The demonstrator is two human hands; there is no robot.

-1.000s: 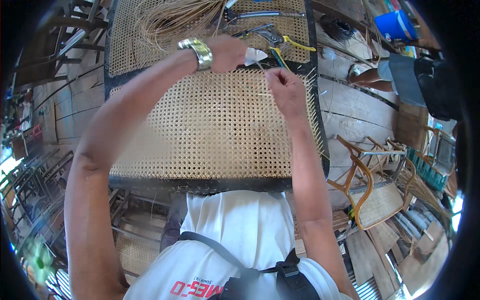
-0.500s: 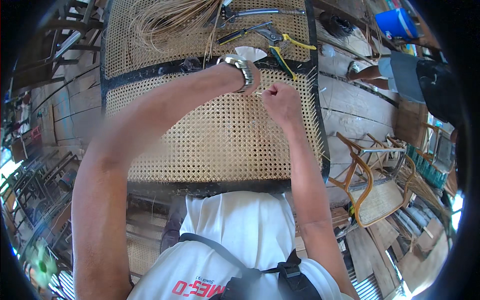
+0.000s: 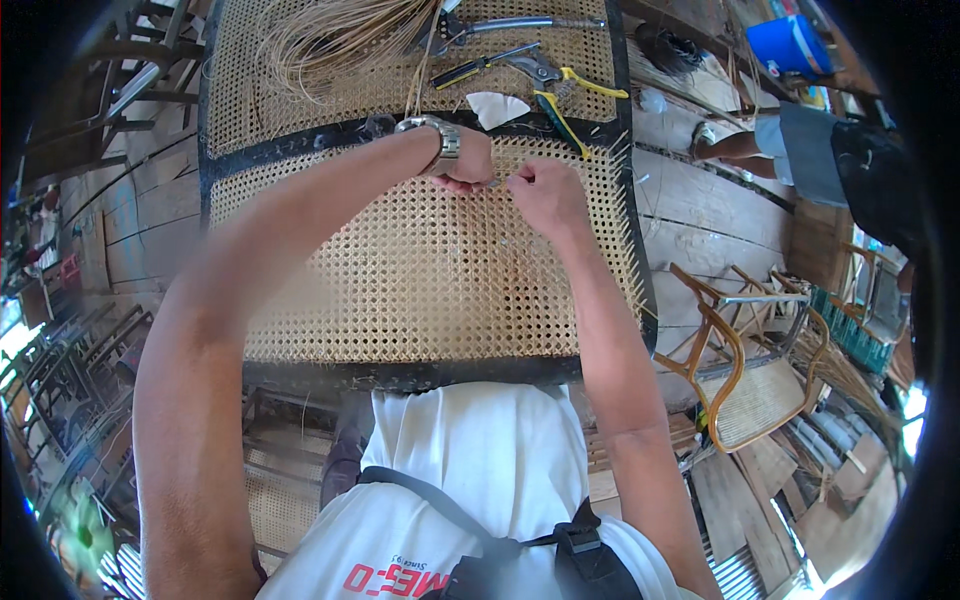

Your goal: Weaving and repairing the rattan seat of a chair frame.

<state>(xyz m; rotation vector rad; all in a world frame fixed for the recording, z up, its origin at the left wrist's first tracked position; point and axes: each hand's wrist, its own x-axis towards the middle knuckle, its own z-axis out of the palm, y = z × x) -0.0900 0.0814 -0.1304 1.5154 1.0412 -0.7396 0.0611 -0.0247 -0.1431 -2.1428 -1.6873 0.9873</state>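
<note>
A woven cane panel (image 3: 420,290) in a black frame lies in front of me. My left hand (image 3: 466,160), with a watch (image 3: 446,145) on its wrist, is over the panel's upper part, its fingers curled under. Just to its right my right hand (image 3: 548,195) is closed in a pinch, thumb and forefinger toward the left hand. Whatever is between the fingertips is too small to make out. Beyond the hands lie a white scrap (image 3: 497,109), yellow-and-green-handled cutters (image 3: 545,70) and a screwdriver-like tool (image 3: 460,73).
A coil of loose cane strands (image 3: 320,45) rests on the panel's far section, near a long metal tool (image 3: 530,24). Cane ends stick out along the right edge. To the right are a wooden chair frame (image 3: 720,370), a blue bucket (image 3: 790,45) and another person's leg (image 3: 728,147).
My left hand has moved left, uncovering more of the white scrap. My right hand has shifted slightly left and up, still closed. The tools lie as before.
</note>
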